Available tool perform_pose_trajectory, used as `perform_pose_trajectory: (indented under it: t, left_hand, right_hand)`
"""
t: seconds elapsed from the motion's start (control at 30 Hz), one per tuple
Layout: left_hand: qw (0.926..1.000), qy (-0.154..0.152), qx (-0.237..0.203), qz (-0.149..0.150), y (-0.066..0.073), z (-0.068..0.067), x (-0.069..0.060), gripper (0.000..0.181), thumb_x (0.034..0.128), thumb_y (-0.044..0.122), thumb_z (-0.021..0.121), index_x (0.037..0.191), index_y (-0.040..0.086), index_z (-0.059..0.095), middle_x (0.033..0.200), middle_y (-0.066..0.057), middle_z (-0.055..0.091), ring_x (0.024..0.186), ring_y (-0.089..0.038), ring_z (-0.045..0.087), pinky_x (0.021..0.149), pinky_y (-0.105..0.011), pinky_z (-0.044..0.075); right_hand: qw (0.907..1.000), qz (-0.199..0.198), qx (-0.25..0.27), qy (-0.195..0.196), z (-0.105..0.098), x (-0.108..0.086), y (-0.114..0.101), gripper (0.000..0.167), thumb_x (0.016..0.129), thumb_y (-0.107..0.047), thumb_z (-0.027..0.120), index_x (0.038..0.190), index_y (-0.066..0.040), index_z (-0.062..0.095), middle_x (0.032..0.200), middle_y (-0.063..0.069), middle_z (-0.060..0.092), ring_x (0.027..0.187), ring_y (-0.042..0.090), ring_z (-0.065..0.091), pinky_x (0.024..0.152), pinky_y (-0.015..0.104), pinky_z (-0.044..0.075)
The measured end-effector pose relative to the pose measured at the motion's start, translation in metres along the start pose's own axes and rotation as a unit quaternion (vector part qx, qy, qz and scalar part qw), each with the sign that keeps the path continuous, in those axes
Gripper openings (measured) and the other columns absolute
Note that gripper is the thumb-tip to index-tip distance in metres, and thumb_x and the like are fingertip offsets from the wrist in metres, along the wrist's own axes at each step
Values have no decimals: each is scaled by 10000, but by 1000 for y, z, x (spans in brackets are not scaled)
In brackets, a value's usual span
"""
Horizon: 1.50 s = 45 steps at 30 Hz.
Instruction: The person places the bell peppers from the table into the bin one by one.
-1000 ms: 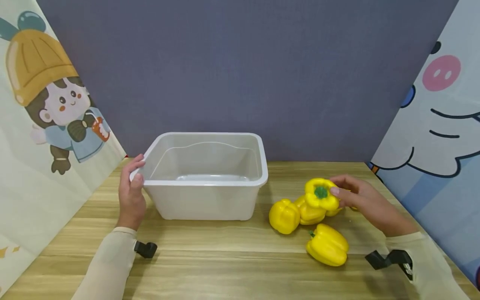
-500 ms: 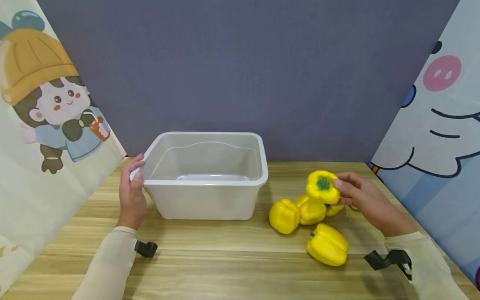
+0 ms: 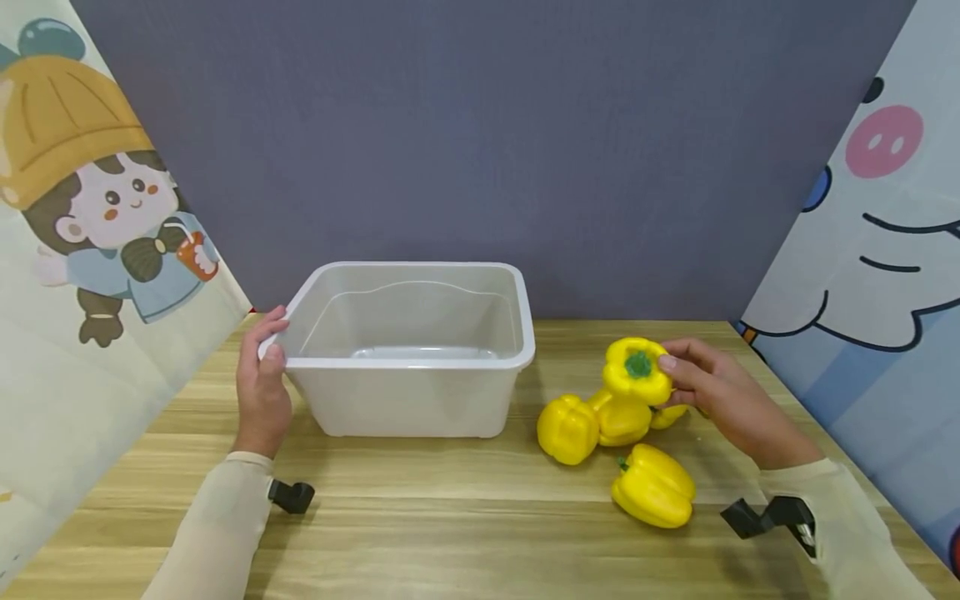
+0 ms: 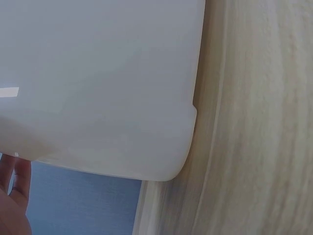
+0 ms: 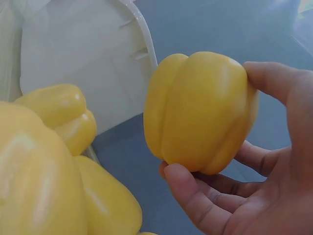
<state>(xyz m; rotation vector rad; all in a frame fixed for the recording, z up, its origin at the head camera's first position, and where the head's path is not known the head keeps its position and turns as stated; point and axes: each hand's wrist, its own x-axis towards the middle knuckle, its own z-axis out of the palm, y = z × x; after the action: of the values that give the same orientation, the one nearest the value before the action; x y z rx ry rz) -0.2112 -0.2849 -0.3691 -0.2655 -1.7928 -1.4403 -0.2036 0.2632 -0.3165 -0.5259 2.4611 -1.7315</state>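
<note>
Between its thumb and fingers my right hand (image 3: 723, 396) holds a yellow bell pepper (image 3: 628, 379), its green stem facing me. In the right wrist view the held pepper (image 5: 195, 112) hangs apart from the others. Below it on the table lie more yellow peppers: one at the left (image 3: 567, 429), one beside that (image 3: 624, 421), one nearer me (image 3: 654, 486), and one partly hidden by the hand (image 3: 667, 415). My left hand (image 3: 262, 387) grips the left rim of a white plastic tub (image 3: 405, 404), thumb on the near side. Nothing lies inside the tub.
A wood-grain table (image 3: 450, 525) carries everything. Behind the tub stands a grey-blue panel (image 3: 480, 150). Side walls with cartoon prints rise at the left (image 3: 135, 333) and right (image 3: 862, 292).
My right hand has raised the held pepper up off the others and then shifted slightly left. The left hand and the tub have stayed in place.
</note>
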Motion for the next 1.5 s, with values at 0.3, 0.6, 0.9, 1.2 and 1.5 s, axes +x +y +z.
perform_pose_trajectory:
  t: [0.3, 0.6, 0.9, 1.2, 1.5]
  left_hand:
    - [9999, 29, 49, 102, 1, -1, 3, 426, 992, 208, 380, 1318, -11, 543, 1479, -59, 494, 1405, -207, 372, 1126, -314, 290]
    - [9998, 39, -163, 105, 3, 1, 6, 439, 986, 186, 379, 1306, -78, 522, 1473, -118, 488, 1393, -218, 379, 1117, -298, 287]
    - [9999, 16, -153, 48, 1, 6, 3, 443, 984, 194, 370, 1314, -62, 520, 1482, -105, 483, 1402, -218, 368, 1111, -306, 301]
    - [9998, 115, -110, 112, -2, 2, 2, 444, 982, 189, 368, 1303, -79, 519, 1472, -129, 485, 1394, -222, 377, 1102, -295, 291]
    - [9991, 323, 11, 289, -4, 20, 5, 439, 974, 188, 388, 1282, -86, 536, 1452, -143, 500, 1388, -223, 385, 1108, -295, 272]
  right_hand:
    - [9966, -526, 632, -33, 4, 1, -3, 273, 1079, -197, 422, 1302, -50, 478, 1214, 89, 553, 978, 163, 631, 827, 272, 548]
    - [9977, -575, 346, -97, 16, 2, -9, 271, 1079, -195, 419, 1293, -49, 496, 1206, 79, 565, 988, 180, 618, 830, 277, 539]
    - [9982, -483, 261, -251, 14, 4, -13, 293, 1085, -218, 404, 1299, -38, 490, 1198, 100, 567, 978, 195, 617, 827, 294, 540]
    - [9979, -329, 463, -325, 24, 12, -24, 381, 1086, -282, 400, 1358, -19, 441, 1245, 137, 566, 1034, 237, 632, 874, 305, 534]
    - [9932, -476, 884, -588, 10, 42, -17, 372, 1085, -269, 410, 1347, -10, 462, 1202, 124, 597, 969, 246, 649, 841, 323, 544]
